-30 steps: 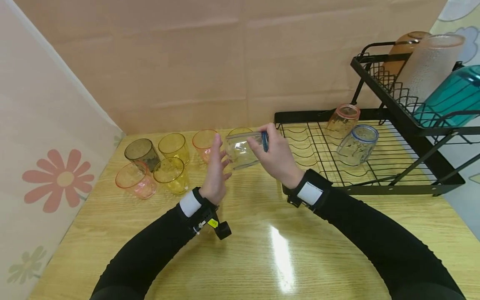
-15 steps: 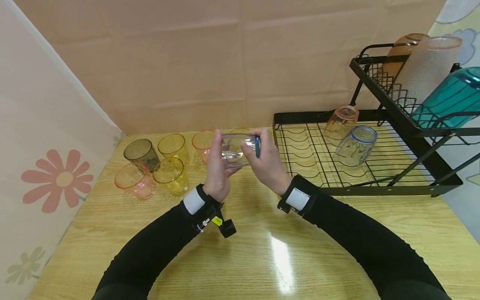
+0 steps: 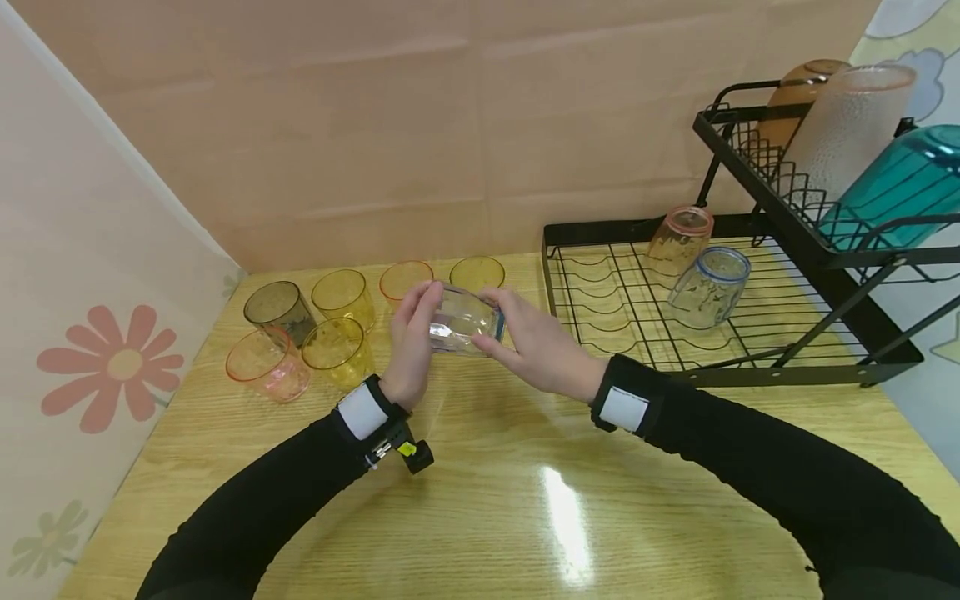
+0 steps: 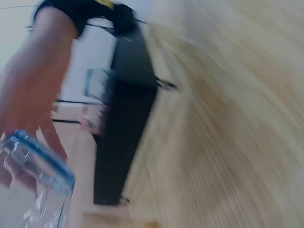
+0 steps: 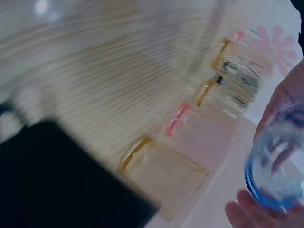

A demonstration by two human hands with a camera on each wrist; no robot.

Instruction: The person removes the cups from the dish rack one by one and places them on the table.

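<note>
A clear drinking glass [image 3: 459,321] with a blue edge at one end is held sideways above the table, between both hands. My left hand [image 3: 410,337] grips its left end, with the thumb on top; some of its fingers are hidden behind the glass. My right hand [image 3: 536,346] pinches the blue-edged right end between thumb and fingers. The left wrist view catches the blue edge [image 4: 45,159] close up, blurred. In the right wrist view the glass [image 5: 280,166] appears at the right border with fingers around it.
Left of the hands stand tinted glasses: a grey one [image 3: 281,310], a pink one [image 3: 273,367], a yellow one [image 3: 339,354] and others behind. At right is a black two-tier rack [image 3: 787,377] holding a blue-edged glass [image 3: 708,292], a pink-edged glass [image 3: 678,237] and larger vessels above.
The left hand has gone from straight fingers near the glass to gripping its left end. The glass has come slightly left and lower, uncovering the yellow glass behind it.
</note>
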